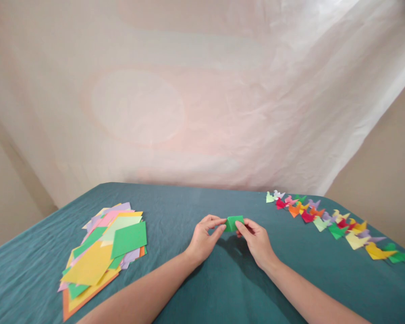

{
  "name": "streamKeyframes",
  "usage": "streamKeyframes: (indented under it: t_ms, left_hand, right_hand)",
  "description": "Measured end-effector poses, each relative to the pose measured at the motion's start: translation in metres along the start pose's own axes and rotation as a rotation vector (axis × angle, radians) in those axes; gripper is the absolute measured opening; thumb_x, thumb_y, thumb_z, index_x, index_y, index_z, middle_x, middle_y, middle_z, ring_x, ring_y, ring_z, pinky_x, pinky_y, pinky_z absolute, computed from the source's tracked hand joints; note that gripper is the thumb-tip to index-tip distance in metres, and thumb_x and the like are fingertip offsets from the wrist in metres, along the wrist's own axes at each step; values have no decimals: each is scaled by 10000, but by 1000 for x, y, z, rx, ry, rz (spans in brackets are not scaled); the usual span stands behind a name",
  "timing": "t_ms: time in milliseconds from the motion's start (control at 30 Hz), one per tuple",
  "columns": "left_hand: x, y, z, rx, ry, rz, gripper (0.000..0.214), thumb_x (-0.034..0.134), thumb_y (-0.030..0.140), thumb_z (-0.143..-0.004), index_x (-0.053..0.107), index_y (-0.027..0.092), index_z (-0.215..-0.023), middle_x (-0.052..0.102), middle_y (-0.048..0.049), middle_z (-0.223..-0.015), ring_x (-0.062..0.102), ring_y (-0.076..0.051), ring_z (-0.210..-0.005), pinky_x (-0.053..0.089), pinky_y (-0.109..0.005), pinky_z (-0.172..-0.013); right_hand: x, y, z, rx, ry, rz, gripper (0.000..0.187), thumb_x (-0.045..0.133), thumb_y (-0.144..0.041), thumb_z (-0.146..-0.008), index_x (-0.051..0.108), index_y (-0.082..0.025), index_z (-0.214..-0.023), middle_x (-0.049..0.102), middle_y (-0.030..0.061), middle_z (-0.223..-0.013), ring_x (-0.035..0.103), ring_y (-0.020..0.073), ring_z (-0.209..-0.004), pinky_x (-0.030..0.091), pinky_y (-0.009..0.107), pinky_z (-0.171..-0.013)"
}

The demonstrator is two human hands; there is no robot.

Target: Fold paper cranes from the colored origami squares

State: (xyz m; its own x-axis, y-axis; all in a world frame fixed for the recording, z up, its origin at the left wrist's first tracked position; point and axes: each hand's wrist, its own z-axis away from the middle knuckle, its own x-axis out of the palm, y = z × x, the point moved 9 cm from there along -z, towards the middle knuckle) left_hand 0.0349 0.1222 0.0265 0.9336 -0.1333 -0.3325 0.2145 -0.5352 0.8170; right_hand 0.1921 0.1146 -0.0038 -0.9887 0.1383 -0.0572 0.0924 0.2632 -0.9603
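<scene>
A small folded piece of green paper is held up between my two hands, above the middle of the table. Thumb and index finger of my left hand pinch its left edge. My right hand grips the right side, the thumb lying across the near face and the fingers behind it. A crease runs down the paper near its left part. The fingertips behind the paper are partly hidden.
On the left lies a loose pile of coloured paper sheets. Several folded paper birds stand in slanting rows on the right. A dark green cloth covers the table, and a pale hanging sheet rises behind it.
</scene>
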Motion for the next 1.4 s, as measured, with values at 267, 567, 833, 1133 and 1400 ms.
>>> streamKeyframes:
  t_ms: [267, 567, 833, 1133, 1400]
  left_hand:
    - [0, -1, -1, -12, -5, 3, 221, 546, 288, -838, 680, 223, -1001, 618, -45, -894, 569, -169, -871, 443, -286, -818]
    - [3, -4, -1, -35, -38, -1, 214, 543, 279, -838, 685, 234, -992, 618, -43, -898, 569, -171, -886, 437, -292, -832]
    - [5, -5, -1, -19, -58, -15, 216, 552, 260, -831, 677, 245, -1007, 617, -39, -912, 566, -173, -899, 434, -298, -851]
    - [3, -4, -1, -22, -34, -46, 190, 559, 233, -823, 681, 232, -969, 617, -38, -908, 568, -166, -878, 443, -264, -774]
    - [3, -5, -1, -25, -37, -63, 192, 553, 223, -828, 677, 226, -974, 612, -36, -903, 564, -161, -874, 438, -255, -762]
  right_hand:
    - [7, 2, 1, 50, -68, -3, 360, 579, -521, -750, 618, -169, -684, 571, 7, -624, 504, 151, -582, 402, 252, -548]
    - [10, 8, -1, 74, -137, 9, 343, 575, -484, -760, 618, -155, -676, 533, -13, -587, 442, 122, -551, 347, 242, -531]
    - [15, 9, -1, 91, -182, -38, 298, 621, -440, -736, 635, -170, -864, 588, -2, -674, 486, 132, -596, 376, 237, -544]
    - [12, 7, -1, 79, -142, -64, 308, 576, -464, -773, 659, -178, -850, 594, 12, -725, 496, 157, -674, 393, 248, -600]
    - [11, 2, -1, 12, -134, 60, 337, 553, -467, -798, 686, -158, -811, 560, 13, -718, 472, 154, -677, 375, 251, -627]
